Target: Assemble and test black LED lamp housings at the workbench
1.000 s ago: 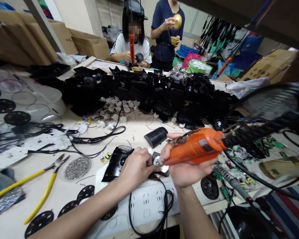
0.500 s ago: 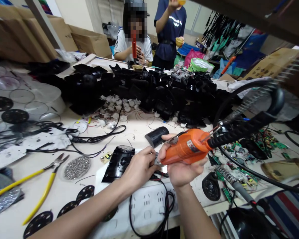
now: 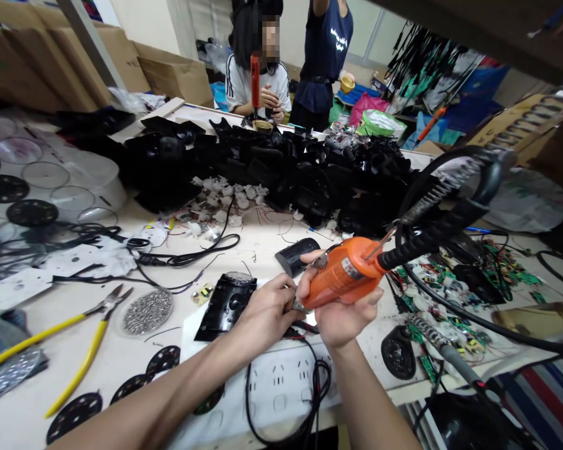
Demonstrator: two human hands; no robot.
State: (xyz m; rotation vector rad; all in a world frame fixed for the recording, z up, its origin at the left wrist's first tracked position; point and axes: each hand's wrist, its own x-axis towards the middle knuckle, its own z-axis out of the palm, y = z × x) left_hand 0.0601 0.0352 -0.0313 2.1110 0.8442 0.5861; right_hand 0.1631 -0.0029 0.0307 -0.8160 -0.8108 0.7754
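My right hand is wrapped round an orange electric screwdriver, whose tip points left and down toward my other hand. The fingers of my left hand are closed in a pinch at that tip; what they hold is hidden behind them and the tool. A black plastic housing with a clear round lens lies by my left wrist. Just behind my hands rests a black curved casing. A black cord trails from under my hands across a white power strip.
Yellow-handled pliers and a dish of small screws lie at left. Black plastic parts are heaped across the back. Circuit boards and a soldering iron are at right. A co-worker sits opposite with another screwdriver.
The orange screwdriver has tilted slightly and shifted a little left, with its cable. My left hand stays pinched at the tip. Across the table, the standing person's lower arm has moved out of view.
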